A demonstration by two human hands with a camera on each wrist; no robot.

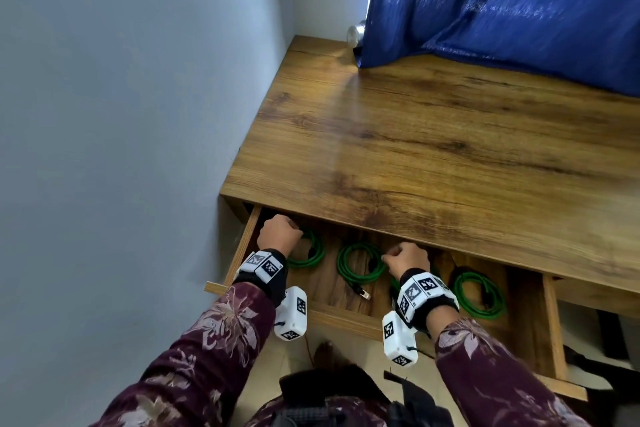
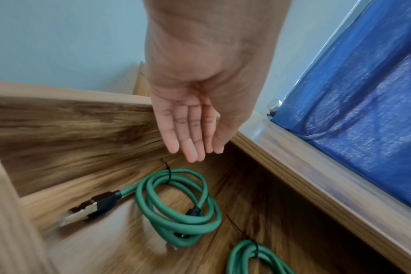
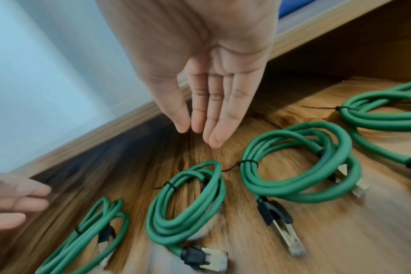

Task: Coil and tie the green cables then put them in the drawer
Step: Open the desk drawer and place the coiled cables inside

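Four coiled green cables are lying in a row on the floor of the open drawer (image 1: 550,326), which is standing pulled out from under the wooden desk (image 1: 433,135). Each coil is bound with a thin black tie. The left hand (image 2: 195,118) is hanging over the left end of the drawer, fingers straight and close together, gripping nothing; its fingertips are hovering just above the leftmost coil (image 2: 178,205), whose metal plug is pointing toward the drawer's left side. The right hand (image 3: 211,89) is hovering over the middle of the drawer, fingers extended and relaxed, thumb slightly apart, holding nothing. Below it the second coil (image 3: 185,207) and the third coil (image 3: 300,163) are lying side by side, their ties nearly meeting, while the fourth coil (image 3: 385,113) is resting farther right. In the head view both wrists are wearing white marker-printed blocks, and a blue curtain (image 1: 512,3) is draping onto the desk's far edge.
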